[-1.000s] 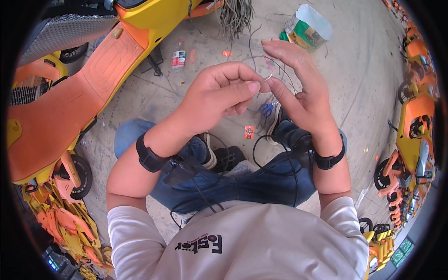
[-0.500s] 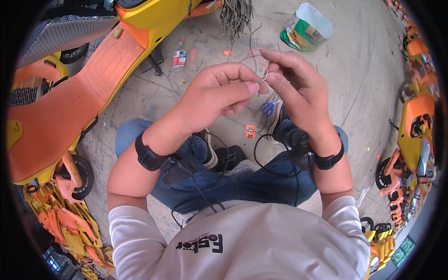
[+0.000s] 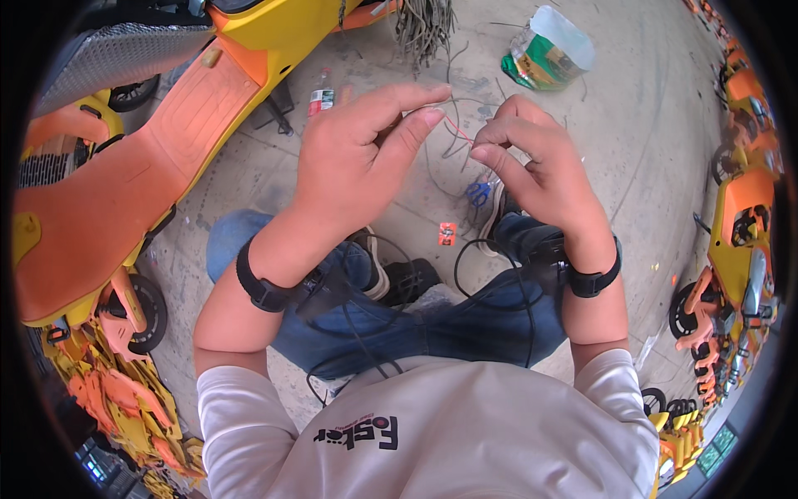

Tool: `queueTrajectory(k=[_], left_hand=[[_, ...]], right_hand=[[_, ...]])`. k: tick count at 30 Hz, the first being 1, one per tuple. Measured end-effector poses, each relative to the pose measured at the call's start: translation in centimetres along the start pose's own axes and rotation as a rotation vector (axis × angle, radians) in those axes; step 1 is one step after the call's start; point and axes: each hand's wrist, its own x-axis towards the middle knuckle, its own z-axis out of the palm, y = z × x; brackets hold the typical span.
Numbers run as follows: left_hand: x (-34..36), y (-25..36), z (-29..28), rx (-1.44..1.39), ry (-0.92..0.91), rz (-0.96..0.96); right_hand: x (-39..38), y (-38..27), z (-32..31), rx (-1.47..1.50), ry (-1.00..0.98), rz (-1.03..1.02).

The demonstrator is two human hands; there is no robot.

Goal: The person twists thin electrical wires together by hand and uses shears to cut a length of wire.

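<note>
Thin wires run between my two hands, above the floor in front of my knees. A reddish wire (image 3: 455, 128) spans the short gap from one hand's fingertips to the other's. My left hand (image 3: 357, 154) has its thumb and forefinger drawn together at the wire's upper end; the exact grip is partly hidden. On the other side, my right hand (image 3: 536, 162) pinches the wire's lower end between thumb and bent forefinger. A slim grey cable arches behind the fingertips. Blue-handled scissors (image 3: 478, 194) lie on the floor by my right shoe, below the right hand.
An orange and yellow scooter (image 3: 199, 116) fills the left, with a bundle of grey cables (image 3: 422, 29) hanging near it. A green and white bag (image 3: 550, 51) and a plastic bottle (image 3: 321, 98) are on the floor. More scooters (image 3: 740, 224) line the right.
My hands have moved apart: the left went up and left, now partly covering the bottle, and the right shifted slightly. The wire loop between them is now a straighter stretch.
</note>
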Motion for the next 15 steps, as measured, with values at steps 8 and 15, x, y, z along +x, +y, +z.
queueTrajectory(k=[8,15], left_hand=[[0.9,-0.9,-0.9,-0.098,-0.321,0.034],[0.5,-1.0,-0.1,-0.097,-0.263,0.101]], right_hand=[[0.5,-0.1,-1.5,-0.110,0.228,-0.110],[0.2,0.0,-1.4,0.069,0.156,0.006]])
